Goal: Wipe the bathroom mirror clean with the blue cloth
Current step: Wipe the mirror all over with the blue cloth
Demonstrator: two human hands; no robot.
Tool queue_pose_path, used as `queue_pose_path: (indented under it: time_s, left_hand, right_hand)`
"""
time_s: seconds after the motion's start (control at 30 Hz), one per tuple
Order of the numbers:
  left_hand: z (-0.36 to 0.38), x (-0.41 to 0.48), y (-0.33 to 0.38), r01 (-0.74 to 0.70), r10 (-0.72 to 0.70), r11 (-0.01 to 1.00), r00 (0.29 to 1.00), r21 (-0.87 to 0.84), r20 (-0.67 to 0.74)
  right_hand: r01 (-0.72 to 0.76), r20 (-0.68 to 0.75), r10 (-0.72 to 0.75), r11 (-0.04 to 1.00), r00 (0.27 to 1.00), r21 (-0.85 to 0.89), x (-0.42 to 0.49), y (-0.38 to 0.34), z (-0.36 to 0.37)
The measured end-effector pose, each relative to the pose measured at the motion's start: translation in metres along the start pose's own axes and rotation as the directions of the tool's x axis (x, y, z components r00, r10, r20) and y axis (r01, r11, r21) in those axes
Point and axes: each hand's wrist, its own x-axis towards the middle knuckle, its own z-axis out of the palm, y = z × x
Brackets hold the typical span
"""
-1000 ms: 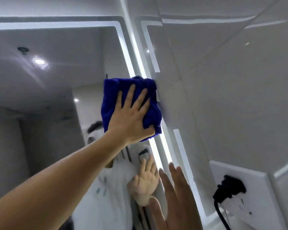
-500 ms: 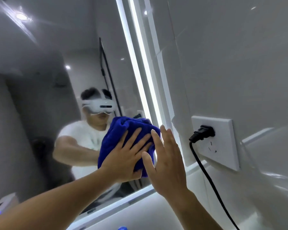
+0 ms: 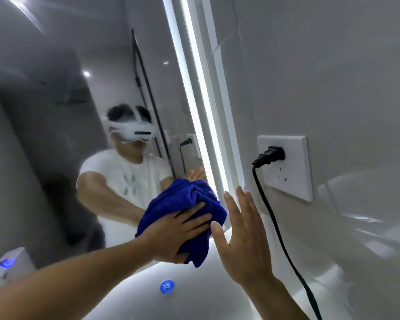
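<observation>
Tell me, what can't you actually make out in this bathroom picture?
All in the one head view:
- The glass of the mirror under the blue cloth: the cloth and the left hand hide it, so clean or dirty cannot be told.
- What the right hand touches: its palm faces away.
- Where the black cord ends: the bottom edge cuts it off.
- The mark on the blue glowing button: too small.

The blue cloth (image 3: 183, 209) hides the mirror's (image 3: 56, 112) lower right corner
</observation>
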Motion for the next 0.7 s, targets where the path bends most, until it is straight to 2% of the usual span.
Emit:
queue_pose_path:
  time_s: [0.07, 0.17, 0.23, 0.3, 0.43, 0.57, 0.7]
  left_hand:
    - [-0.011, 0.000, -0.027, 0.061, -0.061, 0.998, 0.995, 0.006, -0.084]
    - [-0.030, 0.001, -0.074, 0.319, -0.319, 0.947, 0.928, -0.031, -0.195]
    - [-0.035, 0.003, -0.084, 0.422, -0.427, 0.904, 0.884, -0.071, -0.188]
    - [-0.030, 0.001, -0.070, 0.458, -0.468, 0.883, 0.869, -0.098, -0.158]
    - [0.008, -0.030, -0.006, 0.452, -0.473, 0.877, 0.871, -0.160, -0.134]
    - [0.045, -0.081, 0.042, 0.372, -0.390, 0.912, 0.916, -0.172, -0.089]
    - [0.058, -0.124, 0.057, 0.286, -0.291, 0.947, 0.957, -0.148, -0.014]
  right_hand:
    - [0.007, -0.007, -0.007, 1.000, 1.000, -0.016, -0.003, 0.001, 0.000]
    - [0.021, -0.044, -0.021, 1.000, 0.999, -0.006, 0.001, -0.004, 0.005]
    - [0.048, -0.043, -0.047, 0.999, 0.998, 0.020, 0.002, -0.013, 0.011]
    - [0.075, -0.040, -0.073, 0.996, 0.997, 0.046, 0.002, -0.024, 0.018]
    - [0.072, -0.017, -0.071, 0.995, 0.997, 0.067, 0.003, -0.047, 0.031]
    - [0.114, 0.025, -0.117, 0.989, 0.993, 0.090, -0.010, -0.058, 0.049]
    - [0.121, 0.074, -0.126, 0.990, 0.989, 0.068, -0.022, -0.065, 0.064]
